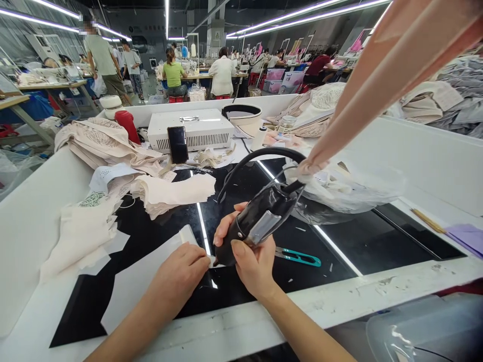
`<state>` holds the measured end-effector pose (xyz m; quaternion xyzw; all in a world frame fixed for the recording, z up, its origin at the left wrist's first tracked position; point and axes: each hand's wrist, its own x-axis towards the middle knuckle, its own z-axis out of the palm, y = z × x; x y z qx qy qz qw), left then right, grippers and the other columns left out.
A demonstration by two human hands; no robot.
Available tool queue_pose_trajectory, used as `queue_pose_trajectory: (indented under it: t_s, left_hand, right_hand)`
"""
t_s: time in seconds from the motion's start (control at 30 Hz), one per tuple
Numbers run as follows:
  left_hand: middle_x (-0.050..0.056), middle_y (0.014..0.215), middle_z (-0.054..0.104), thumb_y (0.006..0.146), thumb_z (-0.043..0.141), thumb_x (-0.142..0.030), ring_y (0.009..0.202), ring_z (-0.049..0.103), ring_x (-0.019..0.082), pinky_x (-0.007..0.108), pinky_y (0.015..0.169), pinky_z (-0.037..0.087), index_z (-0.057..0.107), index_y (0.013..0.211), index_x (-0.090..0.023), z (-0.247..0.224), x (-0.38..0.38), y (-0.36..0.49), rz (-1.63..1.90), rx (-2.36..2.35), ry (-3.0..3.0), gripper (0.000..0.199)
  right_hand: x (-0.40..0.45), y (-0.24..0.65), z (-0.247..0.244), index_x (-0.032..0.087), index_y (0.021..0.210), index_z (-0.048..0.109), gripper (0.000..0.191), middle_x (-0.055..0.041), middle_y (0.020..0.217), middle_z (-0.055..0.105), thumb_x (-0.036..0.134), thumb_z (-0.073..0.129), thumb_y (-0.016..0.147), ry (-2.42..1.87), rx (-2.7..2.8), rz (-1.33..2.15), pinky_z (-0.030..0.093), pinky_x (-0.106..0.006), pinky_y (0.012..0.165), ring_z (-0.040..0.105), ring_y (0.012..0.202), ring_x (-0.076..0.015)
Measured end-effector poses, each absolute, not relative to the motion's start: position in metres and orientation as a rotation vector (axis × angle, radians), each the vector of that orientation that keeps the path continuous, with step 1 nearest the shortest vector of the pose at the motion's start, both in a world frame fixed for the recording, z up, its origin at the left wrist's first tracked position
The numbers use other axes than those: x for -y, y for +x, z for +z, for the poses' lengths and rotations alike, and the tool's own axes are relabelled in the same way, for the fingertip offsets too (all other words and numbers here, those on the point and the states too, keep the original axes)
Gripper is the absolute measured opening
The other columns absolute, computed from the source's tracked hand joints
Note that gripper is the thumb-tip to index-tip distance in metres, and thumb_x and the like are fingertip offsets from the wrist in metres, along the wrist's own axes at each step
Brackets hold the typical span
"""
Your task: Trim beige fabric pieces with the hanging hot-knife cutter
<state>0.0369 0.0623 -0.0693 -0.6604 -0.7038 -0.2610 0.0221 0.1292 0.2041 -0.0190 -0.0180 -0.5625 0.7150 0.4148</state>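
My right hand is wrapped round a black handheld tool with a silver lever, its tip pointing down at the black glass surface. A cable and a pink cloth strip run up from the tool's top. My left hand presses on a white fabric piece, fingers together, with the fabric's narrow end at the fingertips beside the tool's tip. Just right of my right hand lie teal thread snips.
Fabric stacks lie at the left, with a white box and phone behind. A plastic bag sits at the right, near a yellow-handled tool. White walls edge the table. Several people sit or stand beyond.
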Motion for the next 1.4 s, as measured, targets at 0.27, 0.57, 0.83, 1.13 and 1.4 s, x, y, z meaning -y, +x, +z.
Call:
queue_pose_trajectory:
  t_s: [0.27, 0.57, 0.83, 1.13, 1.4]
  left_hand:
    - [0.006, 0.102, 0.067, 0.103, 0.046, -0.008, 0.092, 0.065, 0.02, 0.04, 0.088, 0.057, 0.062, 0.103, -0.017, -0.066, -0.062, 0.038, -0.763, 2.157, -2.042, 0.018]
    - [0.007, 0.103, 0.067, 0.105, 0.044, -0.013, 0.094, 0.066, 0.02, 0.038, 0.09, 0.058, 0.062, 0.107, -0.017, -0.059, -0.062, 0.036, -0.825, 2.16, -2.049, 0.019]
    - [0.006, 0.107, 0.07, 0.105, 0.038, -0.013, 0.096, 0.068, 0.02, 0.033, 0.086, 0.059, 0.065, 0.107, -0.019, -0.054, -0.052, 0.01, -0.755, 2.237, -1.933, 0.028]
    - [0.0, 0.092, 0.066, 0.104, 0.047, -0.021, 0.08, 0.068, 0.016, 0.027, 0.074, 0.053, 0.069, 0.098, -0.024, -0.037, -0.052, 0.032, -0.736, 2.793, -1.998, 0.023]
    - [0.003, 0.102, 0.066, 0.102, 0.053, -0.018, 0.093, 0.067, 0.021, 0.036, 0.084, 0.056, 0.062, 0.112, -0.022, -0.021, -0.064, 0.018, -0.545, 2.523, -2.12, 0.013]
  right_hand:
    - [-0.216, 0.138, -0.015, 0.028, 0.12, 0.056, 0.042, 0.0017, 0.081, 0.066, 0.041, 0.077, 0.086, 0.002, 1.346, 1.737, 0.051, -0.029, 0.059, 0.06, 0.063, -0.0145]
    - [-0.215, 0.14, -0.018, 0.028, 0.12, 0.055, 0.036, 0.0014, 0.083, 0.067, 0.035, 0.073, 0.09, -0.015, 1.394, 1.712, 0.051, -0.028, 0.057, 0.062, 0.065, -0.0145]
    - [-0.244, 0.137, -0.013, 0.026, 0.114, 0.059, 0.034, 0.0039, 0.08, 0.069, 0.031, 0.076, 0.085, -0.07, 1.415, 1.588, 0.051, -0.027, 0.059, 0.063, 0.061, -0.0129]
    - [-0.246, 0.132, -0.006, 0.026, 0.103, 0.058, 0.026, 0.0053, 0.08, 0.068, 0.029, 0.075, 0.084, -0.081, 1.381, 1.632, 0.051, -0.025, 0.06, 0.061, 0.061, -0.0108]
    - [-0.231, 0.123, -0.01, 0.025, 0.093, 0.054, 0.024, 0.0044, 0.077, 0.063, 0.032, 0.074, 0.083, -0.042, 1.388, 1.742, 0.047, -0.027, 0.058, 0.055, 0.059, -0.0112]
